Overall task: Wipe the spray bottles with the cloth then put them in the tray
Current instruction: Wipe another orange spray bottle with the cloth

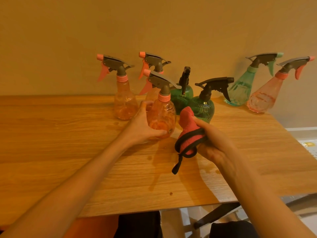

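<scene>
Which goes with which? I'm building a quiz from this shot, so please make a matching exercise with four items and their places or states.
Things:
1. orange bottle
2. red cloth
3. teal bottle
4. pink cone bottle

Places or states:
A. farthest right on the table
B. gripped by the left hand
C. bunched in the right hand
D. beside the pink cone bottle, nearer the dark green ones

Pairs: 1-B, 2-C, 3-D, 4-A

Seven translucent plastic spray bottles and one cloth on a wood-grain table.

Held orange bottle with grey trigger head (162,115): upright, foremost. Two matching orange bottles (125,102) stand behind. Two round dark-green bottles (203,107) centre. Teal conical bottle (240,93) and pink conical bottle (262,98) far right. Red black-edged cloth (187,133): bunched, raised.
</scene>
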Motion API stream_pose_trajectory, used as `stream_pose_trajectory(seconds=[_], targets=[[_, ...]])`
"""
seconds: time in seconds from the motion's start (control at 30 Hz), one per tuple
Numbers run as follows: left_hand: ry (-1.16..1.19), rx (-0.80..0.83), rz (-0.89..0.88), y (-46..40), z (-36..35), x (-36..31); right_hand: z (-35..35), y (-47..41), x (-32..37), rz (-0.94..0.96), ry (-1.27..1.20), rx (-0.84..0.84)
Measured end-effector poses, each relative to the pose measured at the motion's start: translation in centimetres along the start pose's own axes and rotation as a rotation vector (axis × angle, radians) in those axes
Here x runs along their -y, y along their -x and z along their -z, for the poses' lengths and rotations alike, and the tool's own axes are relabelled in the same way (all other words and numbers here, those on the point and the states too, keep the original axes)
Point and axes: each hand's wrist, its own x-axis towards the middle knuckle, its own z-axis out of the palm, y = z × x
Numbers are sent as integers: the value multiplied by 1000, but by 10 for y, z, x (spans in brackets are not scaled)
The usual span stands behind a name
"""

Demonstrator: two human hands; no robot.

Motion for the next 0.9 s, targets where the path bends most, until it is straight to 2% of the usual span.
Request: stream_pose_trajectory(seconds=[0.23, 0.5, 0.7, 0.83, 0.9], targets=[[-5, -4, 51, 0, -2, 3, 9, 5, 2, -12, -26, -22], [52, 90, 47, 10, 0, 6, 23, 15, 2, -28, -44, 11], [72, 43, 32, 15, -5, 4, 26, 21, 4, -81, -63, 72], [156, 2, 63, 20, -5, 5, 24, 32, 2, -8, 1, 51], [268, 38, 102, 25, -1, 3, 24, 36, 2, 72, 59, 36]])
